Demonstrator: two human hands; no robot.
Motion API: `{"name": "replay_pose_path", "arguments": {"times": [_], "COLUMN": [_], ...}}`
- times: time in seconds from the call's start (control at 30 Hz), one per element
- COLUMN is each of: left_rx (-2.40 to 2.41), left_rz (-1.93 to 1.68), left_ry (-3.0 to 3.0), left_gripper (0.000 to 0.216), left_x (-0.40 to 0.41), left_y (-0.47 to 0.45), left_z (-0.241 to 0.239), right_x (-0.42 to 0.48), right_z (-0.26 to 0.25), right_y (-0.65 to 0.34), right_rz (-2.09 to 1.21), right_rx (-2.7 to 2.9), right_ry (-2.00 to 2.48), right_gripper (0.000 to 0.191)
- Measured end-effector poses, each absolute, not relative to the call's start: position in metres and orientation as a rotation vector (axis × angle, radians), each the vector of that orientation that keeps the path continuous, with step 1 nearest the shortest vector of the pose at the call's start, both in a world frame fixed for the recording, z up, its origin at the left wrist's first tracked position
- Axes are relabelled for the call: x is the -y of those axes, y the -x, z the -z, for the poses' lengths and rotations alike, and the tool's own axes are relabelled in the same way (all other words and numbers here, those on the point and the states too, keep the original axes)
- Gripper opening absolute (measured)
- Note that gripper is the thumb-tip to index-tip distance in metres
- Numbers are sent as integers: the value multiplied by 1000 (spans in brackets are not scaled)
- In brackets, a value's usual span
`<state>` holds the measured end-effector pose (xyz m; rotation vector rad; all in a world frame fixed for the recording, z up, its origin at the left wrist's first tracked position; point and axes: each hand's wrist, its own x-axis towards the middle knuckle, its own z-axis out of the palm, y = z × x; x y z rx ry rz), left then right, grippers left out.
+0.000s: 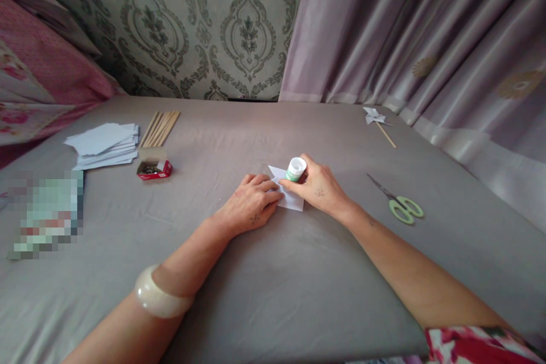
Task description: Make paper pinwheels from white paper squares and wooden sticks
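My right hand [318, 185] is closed around a small glue stick [295, 169] with a white cap end and a green band, tipped down onto a folded white paper piece [290, 199] on the grey cloth. My left hand [251, 203] lies on the paper's left part, fingers together and pressing it flat. A pale bangle [160, 296] sits on my left forearm. Much of the paper is hidden under both hands.
Green-handled scissors [401, 205] lie to the right. A finished paper pinwheel on a stick [377, 119] rests far right. Far left are a stack of white paper squares [106, 145], wooden sticks [161, 127] and an open red box of pins [154, 168]. Curtain at right.
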<state>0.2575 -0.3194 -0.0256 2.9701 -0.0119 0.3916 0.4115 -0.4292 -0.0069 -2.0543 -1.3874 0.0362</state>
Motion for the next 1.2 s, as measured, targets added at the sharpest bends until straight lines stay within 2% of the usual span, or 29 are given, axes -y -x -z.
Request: {"name": "replay_pose_path", "arguments": {"times": [0.37,0.5,0.63,0.83,1.0,1.2], "left_rx": [15,20,28,-41,-296,-248], "left_rz": [-406,-404,-400,-516,-763,-708], "left_ry": [-2951,-2951,-2959,-2922,-2287,-1484], "left_gripper": [29,29,29,26,25,42], "left_x": [319,318,318,318,331,354], "left_y": [-257,-258,-258,-258,-260,-262], "left_z": [26,26,28,27,9,-14], "right_x": [417,416,421,438,441,441], "right_z": [11,15,10,-5,-28,-43], "right_y": [-410,-425,-450,-452,-411,-374], "right_rz": [125,-182,-416,-568,-471,-132], "right_rx": [1204,817,353,363,617,1091], "right_ry": [2154,1972,1606,1386,1296,1382], "right_gripper": [36,34,34,38,37,33]}}
